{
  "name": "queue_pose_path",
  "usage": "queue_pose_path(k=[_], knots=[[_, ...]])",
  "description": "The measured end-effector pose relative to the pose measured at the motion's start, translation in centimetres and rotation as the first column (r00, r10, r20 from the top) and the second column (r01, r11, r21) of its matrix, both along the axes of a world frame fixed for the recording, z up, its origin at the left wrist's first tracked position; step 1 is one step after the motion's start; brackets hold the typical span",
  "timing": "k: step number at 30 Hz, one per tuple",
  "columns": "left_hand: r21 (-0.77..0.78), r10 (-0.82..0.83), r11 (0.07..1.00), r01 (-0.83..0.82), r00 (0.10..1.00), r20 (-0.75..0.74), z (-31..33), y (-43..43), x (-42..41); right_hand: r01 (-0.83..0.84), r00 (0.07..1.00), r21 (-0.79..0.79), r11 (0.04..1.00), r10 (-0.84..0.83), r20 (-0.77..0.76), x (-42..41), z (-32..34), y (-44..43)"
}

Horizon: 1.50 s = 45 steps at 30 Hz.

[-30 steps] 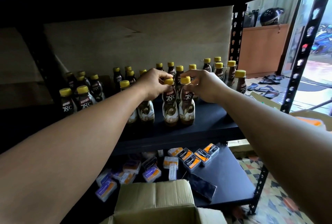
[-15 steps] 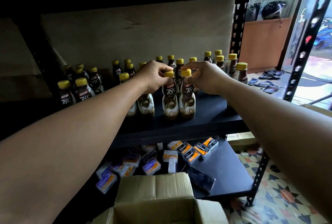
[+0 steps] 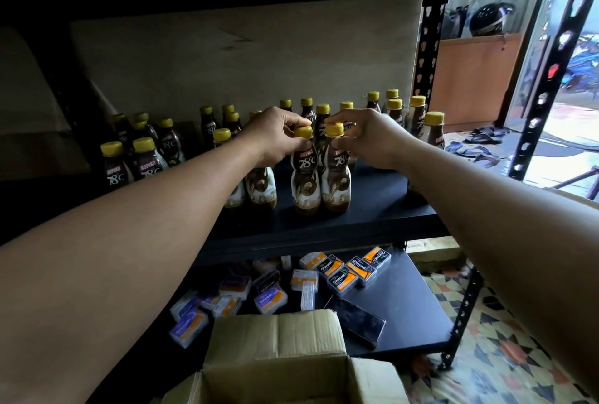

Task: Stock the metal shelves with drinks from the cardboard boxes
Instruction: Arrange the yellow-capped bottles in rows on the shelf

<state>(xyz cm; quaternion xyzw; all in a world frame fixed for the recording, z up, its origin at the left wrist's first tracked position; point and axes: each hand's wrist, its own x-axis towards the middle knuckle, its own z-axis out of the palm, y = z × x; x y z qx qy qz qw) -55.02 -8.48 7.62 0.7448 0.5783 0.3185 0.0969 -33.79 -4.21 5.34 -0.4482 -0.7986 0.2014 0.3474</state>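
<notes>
**Two bottles on the middle deck, one hand on each cap**

Metal shelving point(image 3: 382, 199): dark frame, a middle deck at arm height and a lower deck beneath it. Cardboard box point(image 3: 275, 342): open, at the bottom of the view and nearest the person. Rows of bottles point(image 3: 142, 164) with yellow caps and brown labels stand along the middle deck, with a strip of bare deck at front right.

Left hand point(image 3: 275, 134): fingers curled over the cap and neck of the left bottle point(image 3: 304, 180). Right hand point(image 3: 372, 138): fingertips pinching the cap of the right bottle point(image 3: 335, 180). Both bottles stand upright, long axis vertical, sides touching, at the front of the middle group. Their bases look flat on the deck.

Relation that matters: each bottle sits directly under its own hand, straight ahead of the person, and neither hand is nearer than the other. The box lies below and back toward the body. Judgement: placing looks done. The next move would be to let go upward without tipping the pair, then reach back down to the box.

Not resolved:
- The box interior is cut off, so the remaining stock cannot be told.
- The left forearm covers part of the neighbouring bottles.
- Small packs point(image 3: 343, 274) lie on the lower deck, and those to the left sit in shadow.
- The shelf above is too dark to read.
</notes>
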Motion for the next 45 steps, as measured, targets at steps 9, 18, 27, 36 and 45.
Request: queue_pose_path(k=[9, 18, 27, 36, 45], knots=[[-0.004, -0.029, 1.0, 0.029, 1.0, 0.011, 0.2, 0.2, -0.1, 0.005, 1.0, -0.001, 1.0, -0.005, 0.013, 0.1, 0.1, 0.0], [-0.086, -0.084, 0.994, 0.073, 0.987, -0.133, 1.4, 0.8, -0.6, -0.011, 0.996, -0.005, 1.0, 0.011, 0.086, 0.2, 0.8, 0.1], [-0.064, -0.115, 0.992, 0.104, 0.975, -0.191, 4.9, 1.3, -1.9, 0.083, 0.996, 0.095, 0.992, -0.086, 0.024, 1.2, 3.8, 0.9], [-0.048, -0.115, 0.993, 0.106, 0.939, -0.323, 8.7, 7.7, -1.7, 0.059, 0.994, 0.075, 0.995, -0.065, 0.084, 1.6, 9.3, 6.9], [-0.216, -0.201, 0.966, 0.14, 0.934, -0.296, 6.4, 16.0, 0.2, 0.14, 0.946, -0.107, 0.984, -0.101, 0.309, 1.0, 6.9, 15.1]])
